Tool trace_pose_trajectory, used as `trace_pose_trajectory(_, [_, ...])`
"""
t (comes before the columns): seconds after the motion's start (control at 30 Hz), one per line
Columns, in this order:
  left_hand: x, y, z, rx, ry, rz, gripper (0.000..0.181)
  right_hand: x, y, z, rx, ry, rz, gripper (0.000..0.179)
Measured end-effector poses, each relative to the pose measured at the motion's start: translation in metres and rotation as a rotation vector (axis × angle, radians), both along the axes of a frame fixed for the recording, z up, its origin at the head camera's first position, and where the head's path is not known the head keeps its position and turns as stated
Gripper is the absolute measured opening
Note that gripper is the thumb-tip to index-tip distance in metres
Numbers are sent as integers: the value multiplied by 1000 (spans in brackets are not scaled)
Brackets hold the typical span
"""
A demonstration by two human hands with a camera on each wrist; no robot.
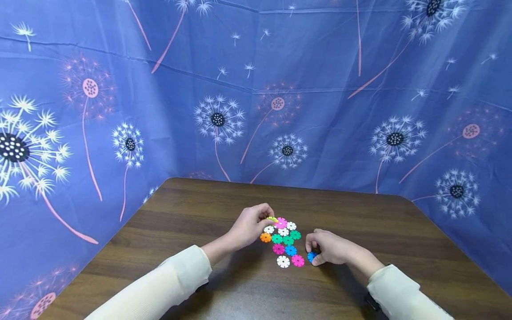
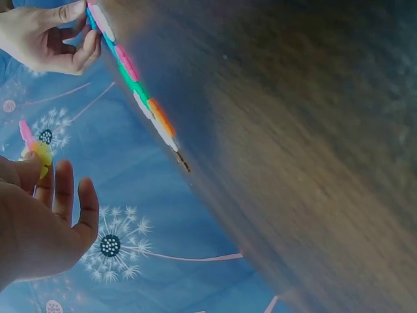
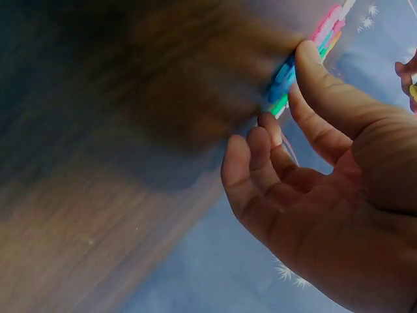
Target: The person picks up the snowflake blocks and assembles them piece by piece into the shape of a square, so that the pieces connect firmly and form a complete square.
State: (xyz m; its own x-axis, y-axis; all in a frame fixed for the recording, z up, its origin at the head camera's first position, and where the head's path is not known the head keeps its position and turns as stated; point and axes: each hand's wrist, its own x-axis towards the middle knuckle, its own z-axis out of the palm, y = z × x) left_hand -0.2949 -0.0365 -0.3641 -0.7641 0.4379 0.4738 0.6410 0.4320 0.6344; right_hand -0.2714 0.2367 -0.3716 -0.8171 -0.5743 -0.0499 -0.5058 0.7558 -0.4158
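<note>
the person's left hand (image 1: pixel 249 226) pinches a yellow, round, notched disc, seemingly plastic (image 1: pixel 272 219), with a bright pink notched disc (image 1: pixel 282 223) apparently slotted into it, near the far end of a cluster of flat white, green, orange, pink and blue discs (image 1: pixel 288 240). the right hand (image 1: pixel 335 247) grips a blue notched disc (image 1: pixel 310 257) by its edge, just right of the cluster. a shallow joint could let the pink disc drop if twisted; the thin blue one might slip from so small a hold. the brown wood-grain table (image 1: pixel 208 198) stands before blue fabric hangings (image 1: pixel 252 115) printed with dandelions.
</note>
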Motion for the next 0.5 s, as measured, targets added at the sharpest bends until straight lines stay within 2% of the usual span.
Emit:
trace_pose_trajectory(0.1, [2, 1, 0, -7, -7, 0, 9, -1, 0, 1, -36, -20, 15, 32])
trace_pose_trajectory(0.2, [4, 2, 0, -15, -17, -3, 9, -3, 2, 2, -142, -112, 8, 26])
trace_pose_trajectory(0.3, [4, 3, 1, -18, -22, -8, 10, -4, 2, 3, -242, -154, 1, 16])
trace_pose_trajectory(0.5, [5, 5, 1, -28, -38, -13, 10, -6, -4, 7, -391, -106, -17, 10])
